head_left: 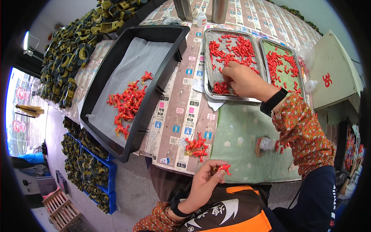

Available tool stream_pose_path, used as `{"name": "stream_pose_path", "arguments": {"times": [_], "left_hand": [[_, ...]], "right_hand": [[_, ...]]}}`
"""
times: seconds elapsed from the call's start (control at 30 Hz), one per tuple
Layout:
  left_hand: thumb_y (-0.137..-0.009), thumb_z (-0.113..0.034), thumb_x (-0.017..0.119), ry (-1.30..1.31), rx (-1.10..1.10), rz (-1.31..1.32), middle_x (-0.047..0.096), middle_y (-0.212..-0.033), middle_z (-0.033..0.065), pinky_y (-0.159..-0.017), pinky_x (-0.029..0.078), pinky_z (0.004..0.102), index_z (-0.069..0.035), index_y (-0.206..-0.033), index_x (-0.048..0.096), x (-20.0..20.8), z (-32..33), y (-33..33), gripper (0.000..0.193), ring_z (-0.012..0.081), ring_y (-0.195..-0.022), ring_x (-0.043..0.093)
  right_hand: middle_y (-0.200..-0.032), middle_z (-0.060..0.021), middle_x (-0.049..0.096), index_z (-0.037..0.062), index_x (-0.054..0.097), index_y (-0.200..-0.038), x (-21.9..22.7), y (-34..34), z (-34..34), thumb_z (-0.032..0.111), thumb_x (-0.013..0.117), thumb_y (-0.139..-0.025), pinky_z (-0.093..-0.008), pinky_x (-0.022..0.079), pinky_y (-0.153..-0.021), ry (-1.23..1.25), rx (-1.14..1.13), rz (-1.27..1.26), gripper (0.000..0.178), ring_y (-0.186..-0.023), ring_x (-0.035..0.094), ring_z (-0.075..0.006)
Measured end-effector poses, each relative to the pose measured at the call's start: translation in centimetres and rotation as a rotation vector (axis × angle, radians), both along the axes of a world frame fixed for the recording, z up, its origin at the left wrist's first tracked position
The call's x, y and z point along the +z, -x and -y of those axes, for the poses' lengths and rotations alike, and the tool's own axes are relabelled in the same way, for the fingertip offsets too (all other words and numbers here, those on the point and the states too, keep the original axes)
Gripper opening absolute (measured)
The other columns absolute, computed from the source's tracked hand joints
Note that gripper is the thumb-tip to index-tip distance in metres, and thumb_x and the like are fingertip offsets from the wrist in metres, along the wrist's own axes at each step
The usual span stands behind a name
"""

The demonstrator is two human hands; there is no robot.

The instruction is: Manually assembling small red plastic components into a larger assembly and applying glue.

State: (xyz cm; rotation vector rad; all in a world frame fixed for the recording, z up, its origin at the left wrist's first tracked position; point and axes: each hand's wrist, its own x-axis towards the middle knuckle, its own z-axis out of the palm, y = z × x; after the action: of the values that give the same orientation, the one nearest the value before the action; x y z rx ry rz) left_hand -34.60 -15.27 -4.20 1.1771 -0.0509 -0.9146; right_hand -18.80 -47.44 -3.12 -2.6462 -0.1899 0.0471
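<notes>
My left hand (204, 183) is near the table's front edge, with a small red plastic figure (224, 168) pinched between thumb and fingers. Reaching forward, my right hand (244, 79) is over a metal tray (235, 98) lined with grey cloth. Its fingers are pinched together down among small red plastic pieces (243, 45); the fingertips are hidden, so what they hold does not show. A little pile of red figures with yellowish parts (199, 146) lies on the table ahead of my left hand. More such figures (129, 101) are heaped in a black bin (173, 58) at left.
A second metal tray (275, 41) of red pieces stands to the right, by a pale box (335, 71). On the green mat (235, 135) is a small clear bottle (266, 144). A white bottle (201, 19) stands far back. Olive toy vehicles (71, 58) are stacked at left.
</notes>
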Motion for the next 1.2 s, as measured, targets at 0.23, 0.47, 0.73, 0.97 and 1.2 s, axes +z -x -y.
{"name": "stream_pose_path", "arguments": {"times": [0.23, 0.47, 0.73, 0.97, 1.2], "left_hand": [[-0.106, -0.008, 0.060, 0.016, 0.014, 0.003, 0.065, -0.117, 0.0063, -0.083, 0.057, 0.0277, 0.000, -0.130, 0.058, -0.1, -0.4, 0.1, 0.025, 0.0082, -0.088, 0.063], [-0.106, -0.008, 0.060, 0.006, -0.008, 0.021, 0.065, -0.115, 0.0056, -0.082, 0.057, 0.0281, 0.000, -0.131, 0.058, -0.2, -0.1, -0.1, 0.026, 0.0084, -0.088, 0.062], [-0.106, -0.008, 0.060, -0.012, 0.006, 0.042, 0.064, -0.112, 0.0055, -0.080, 0.059, 0.0284, -0.001, -0.129, 0.059, -0.2, -0.1, 0.1, 0.025, 0.0081, -0.087, 0.062], [-0.106, -0.010, 0.061, -0.022, 0.014, 0.049, 0.064, -0.112, 0.0056, -0.080, 0.059, 0.0281, -0.001, -0.128, 0.060, -0.2, 0.0, 0.3, 0.025, 0.0081, -0.087, 0.061], [-0.106, -0.012, 0.061, -0.033, 0.023, 0.058, 0.064, -0.111, 0.0047, -0.080, 0.059, 0.0279, 0.000, -0.129, 0.059, -0.3, 0.2, 0.4, 0.026, 0.0077, -0.087, 0.061]], "right_hand": [[-0.082, -0.0156, 0.066, -0.0012, 0.065, -0.087, 2.7, 4.3, -1.1, -0.004, 0.065, -0.078, -0.0411, 0.053, -0.072, -0.206, 0.026, -0.009, 0.010, -0.080, 0.066, -0.0337], [-0.093, -0.0184, 0.068, 0.0001, 0.065, -0.091, 3.1, 9.6, -2.3, -0.003, 0.065, -0.082, -0.0452, 0.052, -0.079, -0.155, 0.137, -0.155, 0.009, -0.090, 0.067, -0.0385], [-0.089, -0.0182, 0.068, -0.0007, 0.064, -0.093, 4.0, 10.7, 0.1, -0.001, 0.067, -0.081, -0.0460, 0.054, -0.077, -0.110, 0.034, -0.063, 0.012, -0.086, 0.067, -0.0395], [-0.088, -0.0170, 0.067, 0.0000, 0.064, -0.089, 2.8, 11.8, 0.4, 0.004, 0.068, -0.082, -0.0473, 0.052, -0.077, -0.082, 0.041, -0.086, 0.009, -0.085, 0.066, -0.0389], [-0.089, -0.0181, 0.065, -0.0001, 0.063, -0.090, 1.4, 11.3, -1.0, 0.010, 0.070, -0.082, -0.0489, 0.053, -0.078, -0.018, 0.100, -0.117, 0.015, -0.087, 0.066, -0.0399]]}}
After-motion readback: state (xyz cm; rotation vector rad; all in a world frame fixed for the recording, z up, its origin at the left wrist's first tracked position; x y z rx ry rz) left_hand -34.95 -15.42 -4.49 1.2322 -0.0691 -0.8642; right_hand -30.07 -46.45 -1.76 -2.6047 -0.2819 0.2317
